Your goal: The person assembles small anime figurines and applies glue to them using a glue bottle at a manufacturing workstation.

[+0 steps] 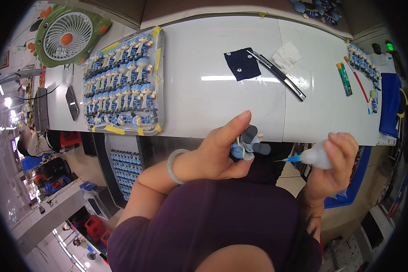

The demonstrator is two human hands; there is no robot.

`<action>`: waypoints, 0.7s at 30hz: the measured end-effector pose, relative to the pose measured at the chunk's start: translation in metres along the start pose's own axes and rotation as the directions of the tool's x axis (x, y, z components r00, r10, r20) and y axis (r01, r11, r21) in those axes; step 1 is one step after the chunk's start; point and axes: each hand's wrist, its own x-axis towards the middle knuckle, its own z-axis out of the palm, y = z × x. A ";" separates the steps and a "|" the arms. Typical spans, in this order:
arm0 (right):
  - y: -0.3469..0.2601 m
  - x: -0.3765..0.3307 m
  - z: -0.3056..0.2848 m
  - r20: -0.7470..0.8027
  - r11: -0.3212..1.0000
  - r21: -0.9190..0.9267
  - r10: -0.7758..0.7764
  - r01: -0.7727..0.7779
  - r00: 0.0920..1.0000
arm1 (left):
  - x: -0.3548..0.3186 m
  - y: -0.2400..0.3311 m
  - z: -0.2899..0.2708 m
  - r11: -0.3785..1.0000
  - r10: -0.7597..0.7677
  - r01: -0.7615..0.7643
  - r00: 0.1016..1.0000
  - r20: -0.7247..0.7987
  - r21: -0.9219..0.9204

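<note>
My left hand [226,147] is closed around a small blue figurine [243,147], gripped between thumb and fingers with its dark grey feet turned up toward me. In my right hand [337,163] is a white squeeze bottle [316,156] with a blue needle tip. That needle points left toward the figurine, and a gap separates the two. Both hands are over my lap, just off the table's near edge. At the left of the table stands a clear tray [161,90] edged with yellow tape, filled with rows of similar blue figurines [118,77].
A green fan [67,38] stands at the far left. On the white table [190,68] lie a dark cloth [242,63], a black pen-like tool [281,77], a crumpled tissue [286,55], a green tube [343,79] and a red brush [358,84]. More figurines [363,61] line the right edge.
</note>
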 end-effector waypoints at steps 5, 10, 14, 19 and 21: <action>0.040 -0.003 0.011 -0.112 0.886 0.302 0.400 -0.352 0.910 | 0.001 -0.001 0.001 0.994 -0.068 0.069 0.997 0.022 -0.080; 0.085 -0.002 0.035 -0.095 0.742 0.351 0.634 -0.570 0.767 | 0.003 0.001 0.000 0.968 -0.137 0.136 0.991 0.014 -0.209; 0.120 -0.018 0.057 -0.049 0.680 0.519 0.629 -0.518 0.776 | -0.001 0.005 -0.002 0.944 -0.217 0.207 0.976 -0.011 -0.258; 0.120 -0.020 0.050 0.010 0.677 0.484 0.629 -0.554 0.777 | -0.002 0.009 -0.004 0.803 -0.462 0.448 0.885 0.064 -0.394; 0.121 -0.022 0.052 0.024 0.700 0.450 0.610 -0.554 0.792 | -0.004 0.014 -0.016 0.768 -0.538 0.502 0.843 0.026 -0.397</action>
